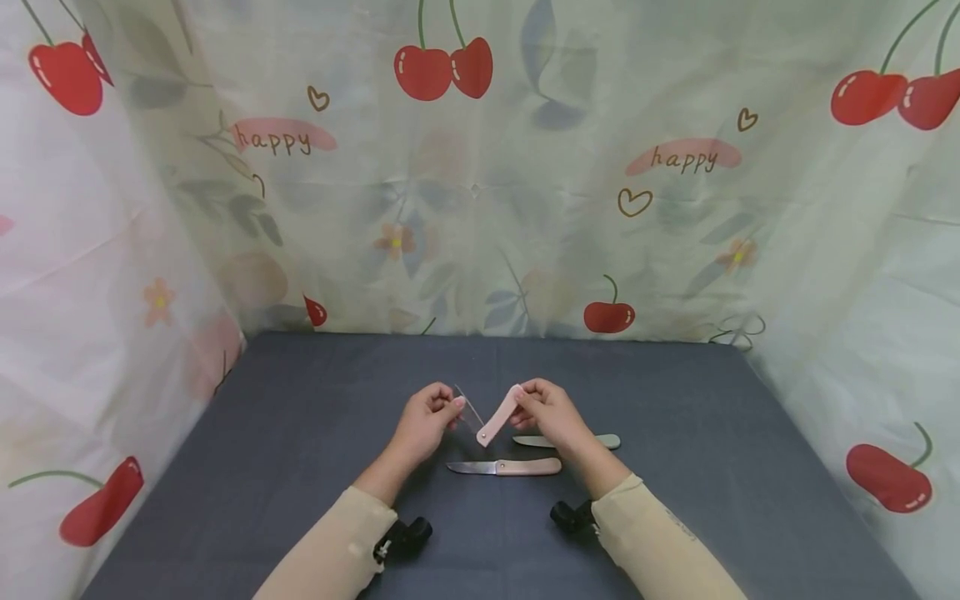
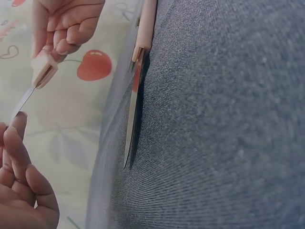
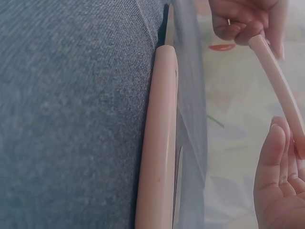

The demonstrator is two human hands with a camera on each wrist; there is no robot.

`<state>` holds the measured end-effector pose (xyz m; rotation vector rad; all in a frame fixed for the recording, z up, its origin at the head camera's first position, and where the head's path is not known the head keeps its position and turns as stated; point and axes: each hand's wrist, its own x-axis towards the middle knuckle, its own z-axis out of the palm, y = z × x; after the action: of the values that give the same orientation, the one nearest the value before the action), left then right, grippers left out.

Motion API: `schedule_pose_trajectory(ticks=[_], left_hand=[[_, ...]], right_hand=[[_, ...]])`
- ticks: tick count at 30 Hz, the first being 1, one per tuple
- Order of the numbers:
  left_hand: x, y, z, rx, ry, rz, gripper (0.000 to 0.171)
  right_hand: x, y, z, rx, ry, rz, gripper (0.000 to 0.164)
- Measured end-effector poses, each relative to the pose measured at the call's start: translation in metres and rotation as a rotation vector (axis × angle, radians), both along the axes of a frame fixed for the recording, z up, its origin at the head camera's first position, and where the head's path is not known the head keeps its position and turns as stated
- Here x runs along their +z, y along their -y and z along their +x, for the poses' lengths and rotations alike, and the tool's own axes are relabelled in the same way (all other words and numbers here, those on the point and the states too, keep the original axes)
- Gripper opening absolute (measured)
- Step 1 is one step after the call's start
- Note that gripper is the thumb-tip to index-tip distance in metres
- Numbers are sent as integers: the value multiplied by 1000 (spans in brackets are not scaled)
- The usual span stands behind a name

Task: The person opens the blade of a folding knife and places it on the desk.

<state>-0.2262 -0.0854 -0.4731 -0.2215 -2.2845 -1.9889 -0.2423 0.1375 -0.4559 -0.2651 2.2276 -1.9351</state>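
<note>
Above the table, a folding knife with a pink handle [image 1: 498,417] is held half unfolded in a V shape between both hands. The left hand [image 1: 426,421] pinches its thin blade [image 2: 22,104] near the tip. At the other side, the right hand [image 1: 549,408] grips the far end of the handle. A second pink knife [image 1: 528,467] lies unfolded on the cloth just in front, blade to the left; it fills much of the right wrist view. Partly hidden behind the right forearm lies a pale green knife [image 1: 609,442].
A dark grey-blue cloth [image 1: 337,400] covers the table. Cherry-printed curtains [image 1: 472,250] stand at the back and both sides. Black wrist cameras sit under the left sleeve [image 1: 330,542] and the right sleeve [image 1: 660,542].
</note>
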Motion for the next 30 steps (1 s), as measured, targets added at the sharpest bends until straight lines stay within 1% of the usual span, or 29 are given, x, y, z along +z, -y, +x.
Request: schedule_pose_trajectory(ticks=[2,5,9,12,15,18,20,22,25,28,30], left_hand=[[0,1,0,15,-9,24,17],[-1,1,1,35,-19,35,17],[-1,3,2,62,2,54,16],[-2,5,2,83,11,72,15],[-4,7,3,94,4,59,15],[-5,10,2,81,7,25,16],[-5,13,2,49,17,13,16],[-3,17,1,-6,43,8,16],[0,24,0,-136,93,9,14],[4,32,-2,-269,143,-24,17],[7,37,-3,-338,164,-50,21]], right_hand=[[1,-2,1,-7,8,-10,21],[2,-5,3,-5,6,-25,22],[3,-8,5,9,-5,-41,23],[3,-10,6,17,3,-50,23],[2,-11,4,24,32,-68,23],[2,-10,1,27,54,-75,21],[3,-11,0,36,55,-70,19],[3,-12,-2,52,56,-53,18],[3,-15,-4,121,65,-5,16],[3,-19,-5,213,83,61,15],[4,-21,-6,271,91,91,14]])
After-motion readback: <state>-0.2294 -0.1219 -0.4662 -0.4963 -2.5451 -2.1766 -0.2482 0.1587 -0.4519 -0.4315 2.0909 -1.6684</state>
